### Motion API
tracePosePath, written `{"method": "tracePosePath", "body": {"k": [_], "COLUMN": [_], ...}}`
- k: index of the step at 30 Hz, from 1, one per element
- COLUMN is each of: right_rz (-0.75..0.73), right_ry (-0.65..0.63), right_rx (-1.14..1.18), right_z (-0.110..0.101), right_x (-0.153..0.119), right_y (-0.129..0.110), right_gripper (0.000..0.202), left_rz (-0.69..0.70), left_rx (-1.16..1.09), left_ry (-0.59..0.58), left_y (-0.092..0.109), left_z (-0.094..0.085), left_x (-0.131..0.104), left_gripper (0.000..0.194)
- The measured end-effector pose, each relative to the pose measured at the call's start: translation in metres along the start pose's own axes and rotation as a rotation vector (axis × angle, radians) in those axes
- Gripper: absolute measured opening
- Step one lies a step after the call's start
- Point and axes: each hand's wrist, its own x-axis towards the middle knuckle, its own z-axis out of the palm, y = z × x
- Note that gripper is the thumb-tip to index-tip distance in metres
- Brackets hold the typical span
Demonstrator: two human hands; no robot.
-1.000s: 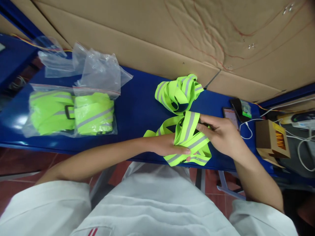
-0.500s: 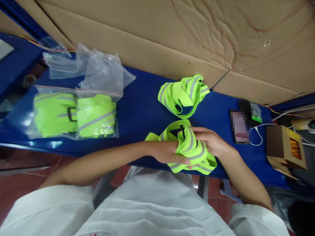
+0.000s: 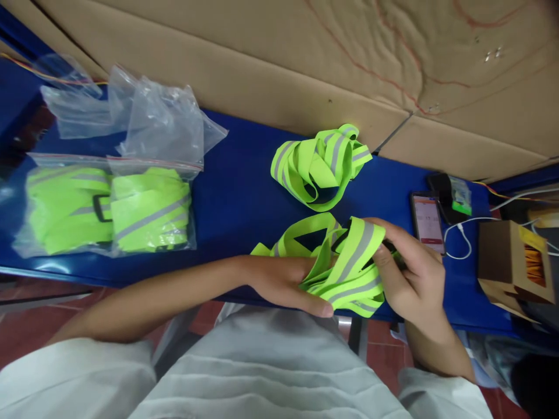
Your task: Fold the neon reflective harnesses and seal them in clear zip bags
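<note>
A neon-yellow reflective strap point(image 3: 354, 262) with a grey stripe lies in loose loops at the table's near edge, between my hands. My left hand point(image 3: 283, 285) grips its gathered folds from the left, thumb along the near side and the other fingers hidden under the strap. With thumb and fingers, my right hand point(image 3: 413, 276) pinches a raised loop at the right. Farther back sits a second tangled reflective strap point(image 3: 327, 166), apart from both hands.
Two clear zip bags point(image 3: 151, 206) packed with yellow straps lie at the left. Behind them are several clear plastic bags point(image 3: 166, 122). To the right are a phone point(image 3: 427, 218), a white cable point(image 3: 465, 247) and an open cardboard box point(image 3: 500, 256). Cardboard point(image 3: 262, 87) lines the back.
My right hand has moved right and turned, drawing a loop of the strap up and outward. My left hand has shifted slightly left and still holds the folds. The view has shifted a little.
</note>
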Motion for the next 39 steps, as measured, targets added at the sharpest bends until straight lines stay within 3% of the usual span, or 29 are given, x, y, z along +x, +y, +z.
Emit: {"method": "tracePosePath", "body": {"k": [4,7,10,15,19,24,31,39], "right_rz": [-0.155,-0.288,-0.375,-0.4,-0.387,-0.398,-0.361,-0.352], "right_ry": [-0.036,-0.032,0.015,0.034,0.014,0.006,-0.078,-0.02], "right_rx": [-0.15,-0.281,-0.413,-0.461,-0.376,-0.351,-0.193,-0.126], "right_z": [-0.016,-0.021,-0.018,-0.007,0.0,0.004,0.008,0.011], "right_x": [0.005,0.007,0.007,0.007,0.01,0.016,0.019,0.02], "right_y": [-0.016,-0.027,-0.03,-0.022,-0.018,-0.016,-0.013,-0.011], "right_gripper": [0.04,0.044,0.049,0.051,0.052,0.053,0.05,0.038], "left_rz": [0.05,0.062,0.034,0.038,0.107,0.122,0.128,0.044], "left_rx": [-0.005,0.049,0.112,0.165,0.029,-0.17,-0.173,-0.478], "left_ry": [0.254,0.398,0.501,0.447,0.485,0.329,0.406,0.258], "left_y": [0.032,0.04,0.03,0.006,-0.005,-0.004,-0.011,-0.009], "left_z": [-0.002,0.011,0.024,0.026,0.018,0.013,0.023,0.028], "left_x": [-0.003,0.0,0.006,0.014,0.02,0.02,0.026,0.023], "left_gripper": [0.067,0.05,0.042,0.048,0.045,0.05,0.038,0.043]}}
